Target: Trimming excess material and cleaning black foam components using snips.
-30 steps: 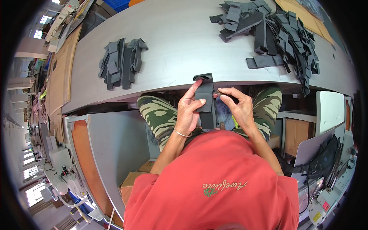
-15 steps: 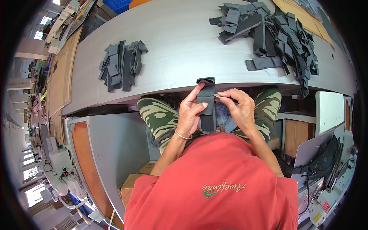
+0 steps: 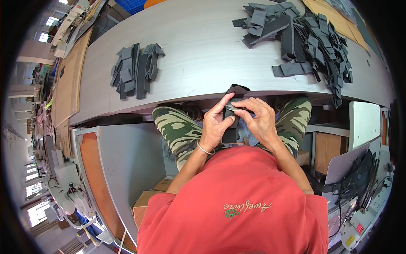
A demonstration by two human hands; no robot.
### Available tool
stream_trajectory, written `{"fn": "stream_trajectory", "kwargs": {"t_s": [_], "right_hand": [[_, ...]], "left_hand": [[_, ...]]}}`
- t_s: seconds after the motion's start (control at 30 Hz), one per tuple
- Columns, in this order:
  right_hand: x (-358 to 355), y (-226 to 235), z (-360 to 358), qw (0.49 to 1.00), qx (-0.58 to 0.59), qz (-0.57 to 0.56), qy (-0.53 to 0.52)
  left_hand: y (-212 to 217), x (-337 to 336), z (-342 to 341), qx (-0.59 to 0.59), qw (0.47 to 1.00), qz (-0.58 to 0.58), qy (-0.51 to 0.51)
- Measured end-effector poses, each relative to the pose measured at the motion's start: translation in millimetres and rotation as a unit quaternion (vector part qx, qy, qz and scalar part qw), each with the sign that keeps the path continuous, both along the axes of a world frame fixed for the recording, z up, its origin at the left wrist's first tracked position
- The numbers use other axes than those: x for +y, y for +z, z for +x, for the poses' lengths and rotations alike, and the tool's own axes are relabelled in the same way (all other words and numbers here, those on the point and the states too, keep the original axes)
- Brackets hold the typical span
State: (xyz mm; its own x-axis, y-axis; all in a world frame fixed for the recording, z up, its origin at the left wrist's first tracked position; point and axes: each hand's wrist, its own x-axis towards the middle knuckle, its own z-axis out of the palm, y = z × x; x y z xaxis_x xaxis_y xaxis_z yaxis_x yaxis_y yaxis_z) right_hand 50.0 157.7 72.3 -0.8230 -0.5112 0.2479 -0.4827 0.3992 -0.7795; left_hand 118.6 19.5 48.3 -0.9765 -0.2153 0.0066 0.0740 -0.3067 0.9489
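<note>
Both the left hand (image 3: 215,125) and right hand (image 3: 258,118) have fingers pinched around one dark grey strap (image 3: 231,127)

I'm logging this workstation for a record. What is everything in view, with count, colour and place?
Strap: one, dark grey, held in both hands at the table's near edge.
Small pile: one, dark grey fabric pieces, table left.
Large pile: one, dark grey fabric pieces, table right; count cannot be told.
Table: one, light grey, across the top.
Cardboard sheet: one, brown, left of the table.
Boxes: brown, floor lower left.
Bracelet: one, pale, left wrist.
Left hand: on the strap.
Right hand: pinching the strap.
</note>
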Motion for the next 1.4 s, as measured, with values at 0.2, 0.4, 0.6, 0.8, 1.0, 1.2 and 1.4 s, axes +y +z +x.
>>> {"fn": "stream_trajectory", "kwargs": {"t_s": [0.2, 0.4, 0.6, 0.8, 1.0, 1.2, 1.4], "right_hand": [[6.5, -1.1, -0.9, 0.994, -0.105, -0.042, -0.007], [-0.3, 13.1, -1.2, 0.977, -0.024, -0.171, -0.127], [13.7, 19.2, -26.2, 0.962, -0.143, -0.216, -0.08], [24.6, 28.0, -33.8, 0.956, -0.175, -0.225, -0.063], [17.0, 19.6, -20.7, 0.992, -0.077, -0.098, 0.013], [10.6, 9.7, -15.6, 0.977, -0.17, -0.13, -0.001], [11.9, 8.4, -12.8, 0.949, -0.285, -0.133, 0.005]], "left_hand": [[0.8, -0.5, 4.0, -0.036, 0.999, 0.035, -0.017], [-7.6, -4.9, 2.2, -0.052, 0.999, -0.003, -0.005], [28.9, -3.2, 8.3, 0.029, 0.976, -0.204, -0.076], [30.4, -8.1, 3.9, 0.006, 0.982, -0.177, -0.072], [33.7, -4.1, -0.4, -0.066, 0.995, -0.023, -0.075], [31.1, -12.4, -8.8, -0.127, 0.987, -0.08, -0.055], [22.8, -14.5, -9.3, -0.109, 0.981, -0.158, -0.036]]}}
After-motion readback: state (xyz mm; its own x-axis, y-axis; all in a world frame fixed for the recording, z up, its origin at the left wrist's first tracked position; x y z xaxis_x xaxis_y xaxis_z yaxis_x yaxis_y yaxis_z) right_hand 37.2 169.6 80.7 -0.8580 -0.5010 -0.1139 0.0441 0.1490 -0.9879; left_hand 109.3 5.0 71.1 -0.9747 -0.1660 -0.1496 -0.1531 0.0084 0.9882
